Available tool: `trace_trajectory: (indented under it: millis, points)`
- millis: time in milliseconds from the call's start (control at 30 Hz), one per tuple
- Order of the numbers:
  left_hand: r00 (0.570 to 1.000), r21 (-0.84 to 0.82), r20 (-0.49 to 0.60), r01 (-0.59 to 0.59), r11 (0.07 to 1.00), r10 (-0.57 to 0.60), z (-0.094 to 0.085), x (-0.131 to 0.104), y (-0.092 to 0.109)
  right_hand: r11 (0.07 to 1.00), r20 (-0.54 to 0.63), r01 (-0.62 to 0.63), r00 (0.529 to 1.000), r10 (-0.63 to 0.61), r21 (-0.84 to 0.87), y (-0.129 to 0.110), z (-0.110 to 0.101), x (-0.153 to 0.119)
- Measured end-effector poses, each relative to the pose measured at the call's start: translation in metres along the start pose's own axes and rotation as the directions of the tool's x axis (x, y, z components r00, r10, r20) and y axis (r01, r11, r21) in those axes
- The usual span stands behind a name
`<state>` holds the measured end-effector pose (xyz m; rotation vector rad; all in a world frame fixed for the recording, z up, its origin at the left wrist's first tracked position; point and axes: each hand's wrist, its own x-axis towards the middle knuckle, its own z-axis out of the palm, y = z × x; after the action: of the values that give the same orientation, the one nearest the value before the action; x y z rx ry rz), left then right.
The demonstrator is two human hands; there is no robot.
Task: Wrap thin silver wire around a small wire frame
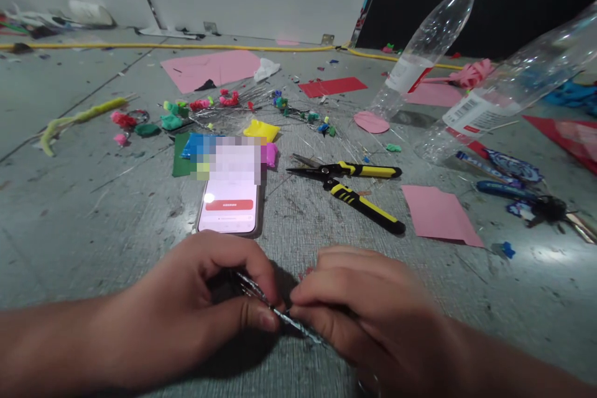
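Observation:
Both hands meet low in the middle of the view, close above the grey surface. My left hand [219, 298] pinches a thin, silvery twisted strand [298, 325] between thumb and forefinger. Part of the strand loops back under the left palm, where shadow hides it. From the other side my right hand [359, 305] closes its thumb and fingers on the same strand; its fingertips nearly touch the left ones. Just beyond the left hand lies a phone [228, 199] with a lit screen, partly blurred. Pliers [349, 186] with black and yellow handles lie spread beyond the right hand.
Two clear plastic bottles [431, 31] stand at the right. Pink paper [441, 214] lies near the pliers, with a larger pink sheet [209, 68] farther back. Coloured clay bits on wires, a yellow packet [261, 131] and a fuzzy yellow-green stem [84, 118] are scattered beyond the phone.

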<state>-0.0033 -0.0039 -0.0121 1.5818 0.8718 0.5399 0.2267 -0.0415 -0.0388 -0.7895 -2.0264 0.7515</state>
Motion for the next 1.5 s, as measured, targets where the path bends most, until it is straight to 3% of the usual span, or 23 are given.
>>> trace_trajectory:
  millis: [100,200,267,367,467,533,600,733,800,1033,1267,1500]
  points:
    - [0.999,0.065,-0.022,-0.044,0.997,0.046,0.000,0.000,0.003,1.000,-0.035,-0.012,0.999,0.013,0.009,0.003,0.001,-0.002]
    - [0.995,0.125,-0.052,-0.082,0.989,0.089,0.001,0.001,0.004,0.985,-0.091,-0.163,0.982,0.168,0.062,0.005,0.002,-0.002]
    - [0.991,0.176,-0.066,-0.103,0.979,0.116,0.001,0.002,0.004,0.924,-0.072,-0.327,0.935,0.347,0.199,0.005,0.002,0.000]
    - [0.982,0.276,-0.099,-0.130,0.952,0.163,0.001,0.002,0.002,0.732,0.058,-0.544,0.817,0.574,0.410,0.002,0.001,0.005]
    - [0.972,0.350,-0.120,-0.150,0.925,0.203,0.001,0.000,0.002,0.624,0.179,-0.634,0.753,0.634,0.457,0.000,-0.003,0.010]
    - [0.968,0.369,-0.108,-0.172,0.913,0.226,0.001,-0.001,0.002,0.641,0.214,-0.620,0.773,0.597,0.452,-0.002,-0.007,0.012]
    - [0.963,0.384,-0.092,-0.202,0.901,0.255,0.002,-0.003,0.001,0.724,0.203,-0.565,0.822,0.531,0.396,-0.003,-0.010,0.011]
    - [0.944,0.420,-0.075,-0.262,0.869,0.321,0.002,-0.005,-0.002,0.924,0.032,-0.332,0.943,0.332,0.192,-0.003,-0.005,0.004]
    - [0.938,0.428,-0.046,-0.293,0.855,0.345,0.002,-0.006,-0.004,0.957,-0.030,-0.248,0.966,0.255,0.149,-0.002,0.000,0.001]
    - [0.936,0.436,0.008,-0.319,0.841,0.351,0.004,-0.008,-0.005,0.975,-0.084,-0.198,0.975,0.206,0.100,-0.006,0.009,-0.001]
    - [0.928,0.492,-0.054,-0.297,0.819,0.369,0.004,-0.010,-0.005,0.973,-0.111,-0.184,0.973,0.200,0.141,-0.006,0.010,0.000]
    - [0.921,0.515,-0.145,-0.242,0.823,0.361,0.005,-0.004,-0.004,0.991,-0.166,-0.131,0.978,0.126,-0.019,-0.003,0.016,0.000]
